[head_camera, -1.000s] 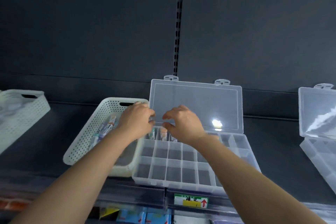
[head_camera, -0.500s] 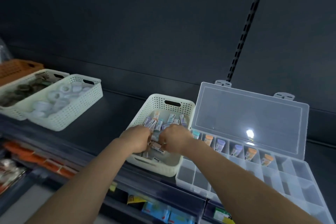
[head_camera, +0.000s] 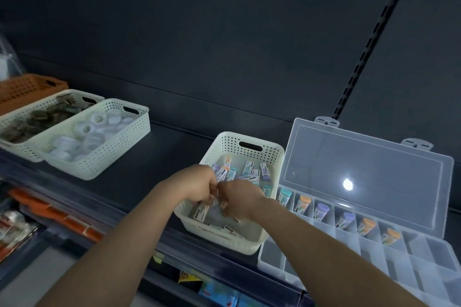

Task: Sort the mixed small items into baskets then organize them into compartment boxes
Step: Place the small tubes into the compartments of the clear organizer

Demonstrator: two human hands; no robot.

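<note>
A dark shelf (head_camera: 162, 157) w/ a dark back panel (head_camera: 224, 45) is seen, and all items are set on it. A cream perforated basket (head_camera: 249, 142) is placed near centre, just left of a clear compartment box (head_camera: 274, 257), the two touching or nearly so. The basket is loaded w/ small tubes (head_camera: 249, 169): short, white-labelled, w/ coloured caps incl. teal, purple and orange, lying jumbled at all angles. The box lid (head_camera: 361, 169) is stood open against the back panel. In the back row of the box, sorted tubes (head_camera: 303, 203) are held one per compartment: a teal cap, then orange, purple, purple, orange, orange. The nearer rows look empty.

Both hands are lowered into the basket, side by side and nearly touching. The left hand (head_camera: 192, 184) is curled tight, fingers (head_camera: 212, 188) bent inward, and small tubes are gripped, w/ one seen poking out below the fist. The right hand (head_camera: 239, 199) is also curled, fingers (head_camera: 224, 204) tucked down among the pile; whether anything is held there can't be told.

Further left, well apart, a second cream basket (head_camera: 112, 157) of white rings (head_camera: 87, 132), a third (head_camera: 15, 147) of dark pieces, and an orange basket (head_camera: 25, 87) are lined up.
</note>
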